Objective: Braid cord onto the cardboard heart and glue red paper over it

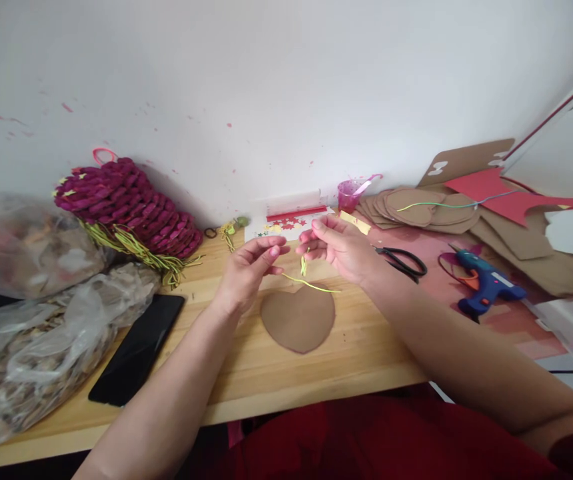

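Above the wooden table, my left hand (pixel 251 267) pinches a strand of yellow-green cord (pixel 311 285), whose loose end trails to the right. My right hand (pixel 336 243) is closed at the fingertips, with a small looped bundle of the same yellow-green cord (pixel 303 265) hanging from them. The two hands are slightly apart at the fingertips. Below them a brown cardboard heart (pixel 299 319) lies flat on the table. Black-handled scissors (pixel 403 261) lie beside my right wrist, their blades partly hidden by it.
A magenta layered craft piece with yellow cords (pixel 131 207) stands at left, near plastic bags (pixel 56 347) and a black phone (pixel 139 350). Rightward are a blue glue gun (pixel 489 283), cardboard shapes (pixel 409 208) and red sheet (pixel 496 190). A pink cup (pixel 349 195) stands by the wall.
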{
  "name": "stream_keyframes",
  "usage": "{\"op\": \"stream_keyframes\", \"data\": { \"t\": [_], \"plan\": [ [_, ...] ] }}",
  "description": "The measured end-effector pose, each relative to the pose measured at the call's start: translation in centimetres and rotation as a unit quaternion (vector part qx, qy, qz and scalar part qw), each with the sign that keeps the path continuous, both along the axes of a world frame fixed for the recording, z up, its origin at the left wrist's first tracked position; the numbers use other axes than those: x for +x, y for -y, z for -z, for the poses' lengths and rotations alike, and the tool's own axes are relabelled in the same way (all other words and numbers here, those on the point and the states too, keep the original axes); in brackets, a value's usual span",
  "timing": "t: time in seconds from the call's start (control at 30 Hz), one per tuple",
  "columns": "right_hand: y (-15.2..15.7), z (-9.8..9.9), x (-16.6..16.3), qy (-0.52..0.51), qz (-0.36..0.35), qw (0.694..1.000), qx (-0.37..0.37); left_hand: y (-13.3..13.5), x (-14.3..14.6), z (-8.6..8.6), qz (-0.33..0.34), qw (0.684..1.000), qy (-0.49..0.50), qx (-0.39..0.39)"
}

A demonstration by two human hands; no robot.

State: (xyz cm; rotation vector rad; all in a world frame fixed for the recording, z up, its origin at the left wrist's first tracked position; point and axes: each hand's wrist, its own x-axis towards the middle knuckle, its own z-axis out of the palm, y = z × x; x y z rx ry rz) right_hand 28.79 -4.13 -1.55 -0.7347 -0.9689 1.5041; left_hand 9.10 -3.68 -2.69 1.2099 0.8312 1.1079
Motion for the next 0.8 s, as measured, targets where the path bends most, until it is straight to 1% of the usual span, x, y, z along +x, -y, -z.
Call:
{"op": "stream_keyframes", "data": {
  "t": [0.07, 0.13, 0.2, 0.27, 0.37, 0.43, 0.5, 0.57, 0.63, 0.67, 0.73, 0.8],
  "plan": [
    [0.5, 0.1, -0.6, 0.012, -0.032, 0.999, -0.009, 0.3, 0.2, -0.2, 0.064, 0.997, 0.032, -0.023],
    [0.8, 0.2, -1.0, 0.021, -0.044, 0.999, -0.016, 0.6, 0.4, -0.1, 0.116, 0.991, 0.033, -0.048],
    [0.9, 0.2, -1.2, 0.032, -0.030, 0.999, -0.010, 0.6, 0.4, 0.1, 0.135, 0.989, 0.012, -0.054],
    [0.9, 0.2, -1.1, 0.055, 0.006, 0.998, 0.009, 0.6, 0.5, 0.5, 0.121, 0.992, -0.022, -0.039],
    [0.9, 0.0, -1.0, 0.090, 0.048, 0.994, 0.028, 0.5, 0.5, 1.1, 0.087, 0.992, -0.091, 0.015],
    [0.9, -0.1, -0.9, 0.088, 0.039, 0.995, 0.021, 0.6, 0.5, 1.3, 0.075, 0.984, -0.146, 0.065],
    [1.0, -0.1, -1.0, 0.069, 0.006, 0.998, -0.001, 0.7, 0.5, 1.3, 0.075, 0.971, -0.197, 0.114],
    [1.1, -0.2, -1.2, 0.050, -0.028, 0.998, -0.024, 0.9, 0.5, 1.2, 0.079, 0.960, -0.225, 0.148],
    [1.2, -0.2, -1.3, 0.044, -0.042, 0.998, -0.022, 1.0, 0.4, 1.0, 0.085, 0.955, -0.230, 0.164],
    [1.2, -0.3, -1.3, 0.046, -0.035, 0.998, -0.011, 1.0, 0.3, 0.9, 0.087, 0.954, -0.232, 0.169],
    [1.2, -0.5, -1.1, 0.055, -0.005, 0.998, 0.021, 0.8, 0.2, 0.9, 0.083, 0.952, -0.243, 0.169],
    [1.0, -0.7, -0.7, 0.060, 0.034, 0.996, 0.055, 0.4, 0.0, 1.2, 0.067, 0.953, -0.260, 0.142]
  ]
}}
